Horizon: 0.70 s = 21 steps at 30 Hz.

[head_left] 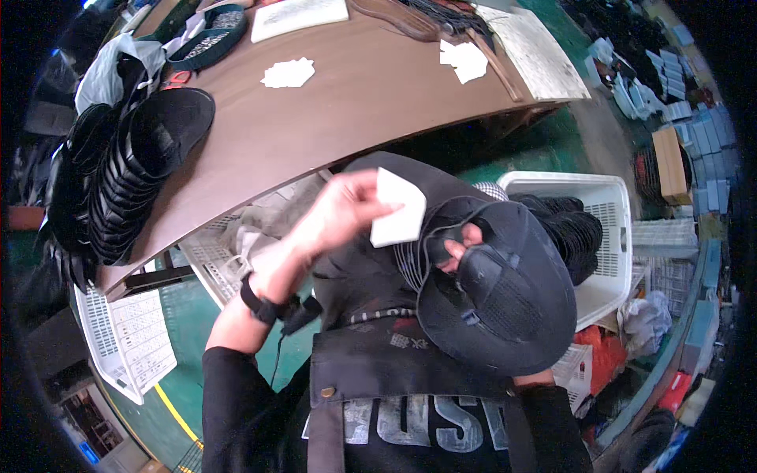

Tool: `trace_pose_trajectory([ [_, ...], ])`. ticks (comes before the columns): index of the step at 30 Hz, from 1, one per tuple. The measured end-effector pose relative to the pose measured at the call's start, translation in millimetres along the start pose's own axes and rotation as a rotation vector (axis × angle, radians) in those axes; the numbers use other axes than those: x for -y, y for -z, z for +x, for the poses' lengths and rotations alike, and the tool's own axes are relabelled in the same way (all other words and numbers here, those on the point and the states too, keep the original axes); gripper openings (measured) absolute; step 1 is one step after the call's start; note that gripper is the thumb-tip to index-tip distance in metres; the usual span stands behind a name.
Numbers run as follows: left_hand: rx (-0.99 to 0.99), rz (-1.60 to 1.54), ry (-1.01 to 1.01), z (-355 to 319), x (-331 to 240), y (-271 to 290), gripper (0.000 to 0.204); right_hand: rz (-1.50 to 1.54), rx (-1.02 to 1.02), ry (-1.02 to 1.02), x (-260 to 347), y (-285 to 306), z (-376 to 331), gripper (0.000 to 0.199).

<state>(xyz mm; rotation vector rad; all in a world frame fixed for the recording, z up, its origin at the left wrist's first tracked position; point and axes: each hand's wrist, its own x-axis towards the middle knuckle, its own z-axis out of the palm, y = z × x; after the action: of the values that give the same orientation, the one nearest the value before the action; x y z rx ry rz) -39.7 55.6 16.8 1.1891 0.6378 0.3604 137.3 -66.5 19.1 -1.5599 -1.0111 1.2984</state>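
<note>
While left hand [335, 213] pinches a white paper card [398, 209] and right hand [465, 248] grips the black hat [505, 299], the loosely pinched card could slip.

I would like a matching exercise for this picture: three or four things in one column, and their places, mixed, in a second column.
Things:
1. white paper piece
2. black hat
3. stack of black hats
4. white basket

Places:
A. on the brown table's left end
B. in the left hand
C. on the floor at the right
D. on the right hand

Pairs: 1-B, 2-D, 3-A, 4-C
</note>
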Motion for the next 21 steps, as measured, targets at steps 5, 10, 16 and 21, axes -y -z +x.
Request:
trace_pose_trajectory([
  [5,-0.009,0.694,-0.027,-8,12,-52,0.021,-0.062,0.030,-0.049,-28,19,-77,0.022],
  [10,-0.167,0.761,-0.147,-8,29,-51,0.026,-0.125,0.095,-0.094,-42,22,-97,0.022],
  [16,0.020,0.559,0.057,2,51,-35,0.024,-0.180,0.155,-0.120,-35,16,-23,0.018],
  [21,-0.108,0.910,-0.302,5,63,-47,0.013,-0.357,0.204,-0.167,-2,15,-26,0.018],
])
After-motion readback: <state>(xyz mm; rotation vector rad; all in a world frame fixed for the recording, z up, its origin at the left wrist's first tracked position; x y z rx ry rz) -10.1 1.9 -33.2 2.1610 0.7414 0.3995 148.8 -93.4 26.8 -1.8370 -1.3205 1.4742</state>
